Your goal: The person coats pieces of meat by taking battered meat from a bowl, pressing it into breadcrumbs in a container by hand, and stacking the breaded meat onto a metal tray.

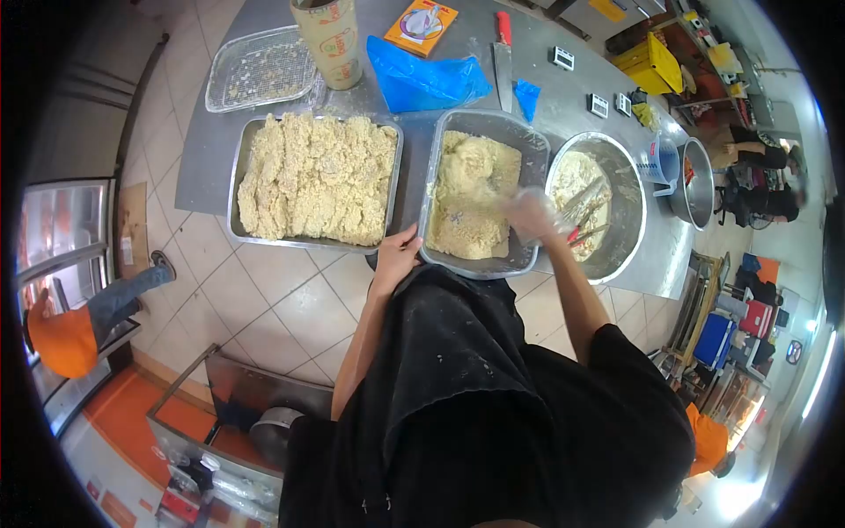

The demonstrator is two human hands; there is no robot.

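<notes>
My left hand (398, 255) rests at the near edges of two tubs, with its fingers by the rim of the grey tub (537, 145). That tub holds pale breading crumbs (466, 229). Over its right side is my right hand (532, 216), in a clear glove and blurred by motion; its fingers cannot be made out. To the left, a metal tray (233, 189) is filled with breaded pieces (317, 180). On the right stands a steel bowl (635, 216) of pale batter, with tongs (583, 204) and a red-handled utensil (588, 234) in it.
Behind the tubs are a wire-mesh tray (264, 70), a tall patterned container (333, 44), a blue bag (427, 79), an orange box (421, 26) and a red-handled knife (503, 57). A measuring jug (656, 163) and a smaller bowl (693, 185) stand right. Other people are farther off.
</notes>
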